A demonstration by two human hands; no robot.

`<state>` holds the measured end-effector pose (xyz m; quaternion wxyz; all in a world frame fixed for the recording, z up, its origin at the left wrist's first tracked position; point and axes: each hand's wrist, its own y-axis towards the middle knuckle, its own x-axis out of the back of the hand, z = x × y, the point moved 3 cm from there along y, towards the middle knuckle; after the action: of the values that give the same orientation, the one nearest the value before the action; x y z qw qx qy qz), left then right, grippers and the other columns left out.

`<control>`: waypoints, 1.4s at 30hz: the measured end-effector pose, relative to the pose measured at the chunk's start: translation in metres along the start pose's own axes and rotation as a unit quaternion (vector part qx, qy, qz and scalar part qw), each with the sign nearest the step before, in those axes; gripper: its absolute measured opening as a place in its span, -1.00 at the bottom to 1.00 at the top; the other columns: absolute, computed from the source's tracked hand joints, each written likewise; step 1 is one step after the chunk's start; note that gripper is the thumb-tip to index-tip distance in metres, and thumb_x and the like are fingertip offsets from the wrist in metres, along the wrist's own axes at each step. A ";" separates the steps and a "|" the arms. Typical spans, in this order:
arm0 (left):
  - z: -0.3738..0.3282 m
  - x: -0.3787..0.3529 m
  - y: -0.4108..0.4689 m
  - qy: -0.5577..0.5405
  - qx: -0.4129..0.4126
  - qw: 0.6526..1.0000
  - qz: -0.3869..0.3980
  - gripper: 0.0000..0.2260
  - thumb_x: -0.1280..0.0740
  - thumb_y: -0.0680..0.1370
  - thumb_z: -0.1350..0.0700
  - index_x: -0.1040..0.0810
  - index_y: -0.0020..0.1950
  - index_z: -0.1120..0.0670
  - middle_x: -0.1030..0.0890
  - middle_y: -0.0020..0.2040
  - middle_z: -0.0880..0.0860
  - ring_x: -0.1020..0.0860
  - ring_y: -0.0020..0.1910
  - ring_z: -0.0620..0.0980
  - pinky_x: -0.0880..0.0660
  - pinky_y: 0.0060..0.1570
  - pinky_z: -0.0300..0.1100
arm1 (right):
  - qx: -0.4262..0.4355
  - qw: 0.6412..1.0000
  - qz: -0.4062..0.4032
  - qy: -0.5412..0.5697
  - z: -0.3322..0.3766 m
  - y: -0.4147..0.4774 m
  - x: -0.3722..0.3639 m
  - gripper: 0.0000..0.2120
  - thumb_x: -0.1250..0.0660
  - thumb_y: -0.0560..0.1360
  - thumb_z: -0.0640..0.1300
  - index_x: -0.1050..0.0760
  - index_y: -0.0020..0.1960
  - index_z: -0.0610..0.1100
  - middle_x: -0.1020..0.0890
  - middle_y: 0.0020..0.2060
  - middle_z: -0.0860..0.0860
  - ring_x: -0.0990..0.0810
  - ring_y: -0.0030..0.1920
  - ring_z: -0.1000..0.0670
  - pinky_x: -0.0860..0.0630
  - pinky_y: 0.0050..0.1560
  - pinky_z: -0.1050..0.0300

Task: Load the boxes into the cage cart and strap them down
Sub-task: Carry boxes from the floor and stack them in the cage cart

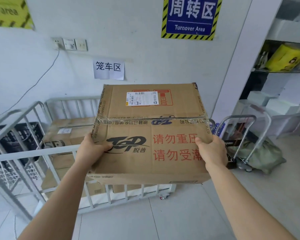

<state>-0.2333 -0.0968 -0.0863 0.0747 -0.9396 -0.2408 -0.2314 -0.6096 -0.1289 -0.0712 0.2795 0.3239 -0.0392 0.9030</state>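
Fingers of L hand & R hand are gripping the box; I'm holding it level, aiming over the cart rail.

**Floor, cart and shelf**

The pale tiled floor carries a white barred cart standing on casters against the wall. Inside the cart lie stacked cardboard boxes, the top one bearing a label. To the right, near the cart, a folding trolley stands on the floor with a greenish sack on its deck. Further right, a shelf holds a yellow bag above and white boxes below.
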 end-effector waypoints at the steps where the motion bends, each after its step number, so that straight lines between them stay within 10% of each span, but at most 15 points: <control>1: -0.004 0.000 0.010 -0.001 0.003 1.000 -0.008 -0.35 -0.55 0.36 0.01 -0.36 0.37 0.06 -0.54 0.22 0.07 -0.52 0.15 0.15 -0.49 0.17 0.12 | 0.005 1.000 0.005 0.000 0.008 0.012 -0.009 -0.55 -0.34 0.49 0.16 -0.44 0.26 -0.07 -0.51 0.15 -0.05 -0.55 0.10 -0.16 -0.53 0.08 -0.10; 22: -0.036 -0.030 0.327 -0.015 0.035 0.999 -0.022 -0.47 -0.55 0.35 0.00 -0.38 0.20 0.04 -0.54 0.07 0.02 -0.53 0.05 0.11 -0.52 0.06 0.03 | 0.010 0.999 0.052 0.000 0.155 0.232 -0.249 -0.55 -0.34 0.47 0.19 -0.44 0.24 -0.04 -0.56 0.07 -0.04 -0.57 0.03 -0.15 -0.56 0.03 -0.15; 42: 0.036 -0.171 0.559 0.036 0.174 0.984 -0.025 -0.34 -0.57 0.34 0.01 -0.36 0.34 0.09 -0.56 0.21 0.08 -0.54 0.13 0.14 -0.51 0.13 0.07 | -0.024 0.980 0.191 -0.053 0.150 0.438 -0.499 -0.61 -0.40 0.44 0.12 -0.45 0.16 -0.04 -0.59 0.02 -0.02 -0.61 -0.06 -0.10 -0.59 -0.13 -0.04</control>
<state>-0.0799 -0.6471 -0.2148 0.2402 -0.8969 -0.2983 -0.2213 -0.4412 -0.7740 -0.2078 0.1074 0.3514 -0.1370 0.9199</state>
